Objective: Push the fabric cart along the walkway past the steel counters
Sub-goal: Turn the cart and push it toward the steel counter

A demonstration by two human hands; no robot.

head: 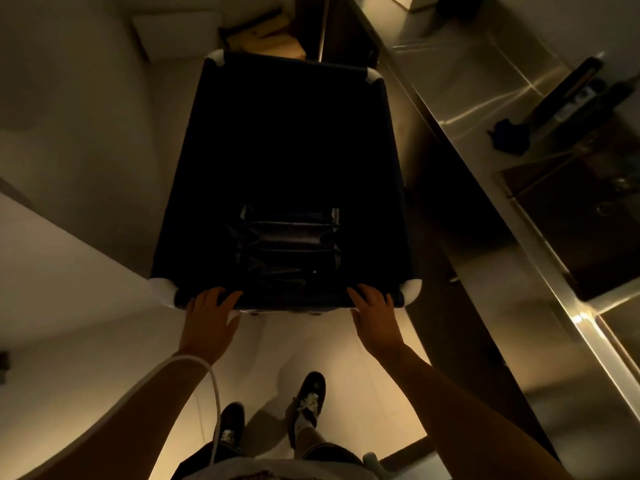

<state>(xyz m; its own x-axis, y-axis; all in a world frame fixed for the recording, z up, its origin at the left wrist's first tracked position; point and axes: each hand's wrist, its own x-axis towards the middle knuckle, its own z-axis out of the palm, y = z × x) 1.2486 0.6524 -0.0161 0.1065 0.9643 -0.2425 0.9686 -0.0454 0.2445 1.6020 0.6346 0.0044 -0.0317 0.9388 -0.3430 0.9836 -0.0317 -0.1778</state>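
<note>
A dark fabric cart [194, 174] with white corner pieces fills the middle of the head view, seen from above. Folded dark fabric [287, 244] lies in its bottom. My left hand [211, 320] rests on the near rim at the left, fingers over the edge. On the right part of the same rim sits my right hand [374, 317], fingers laid over it. A steel counter [485, 258] runs along the cart's right side, close to it.
A sink basin [568, 216] is set in the counter, with dark objects [509, 136] lying beside it. Cardboard boxes [266, 36] stand on the floor just beyond the cart. A pale wall [69, 98] borders the left. My two shoes [308, 396] are on the light floor below.
</note>
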